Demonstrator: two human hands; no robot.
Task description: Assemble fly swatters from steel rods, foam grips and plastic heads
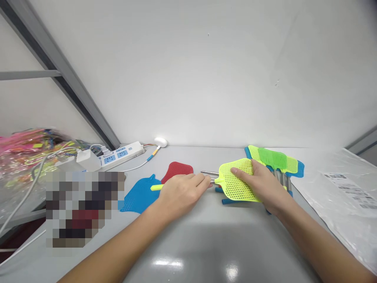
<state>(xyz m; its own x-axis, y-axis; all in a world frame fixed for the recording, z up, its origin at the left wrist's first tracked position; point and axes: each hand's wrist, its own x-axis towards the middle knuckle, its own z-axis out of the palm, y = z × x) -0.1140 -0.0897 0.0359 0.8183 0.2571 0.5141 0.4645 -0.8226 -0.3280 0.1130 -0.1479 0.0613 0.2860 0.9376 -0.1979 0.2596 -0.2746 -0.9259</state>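
My left hand (182,194) is closed around a yellow plastic handle (156,187) whose end sticks out to the left, and its fingertips reach a short steel rod (209,173). My right hand (260,182) grips the perforated head of a lime-yellow fly swatter (235,184), fingers lying across its mesh. Beneath my left hand lie a blue swatter head (138,198) and a red swatter head (176,170). Beyond my right hand is a stack of green and blue swatters (273,160), with steel rods partly hidden by my wrist.
A white power strip (120,157) with a plugged-in adapter (87,160) stands against the wall. Colourful items in clear plastic (29,155) lie at the far left. A pixelated patch (84,208) covers part of that side. A white plastic bag (344,200) with a printed label lies at right.
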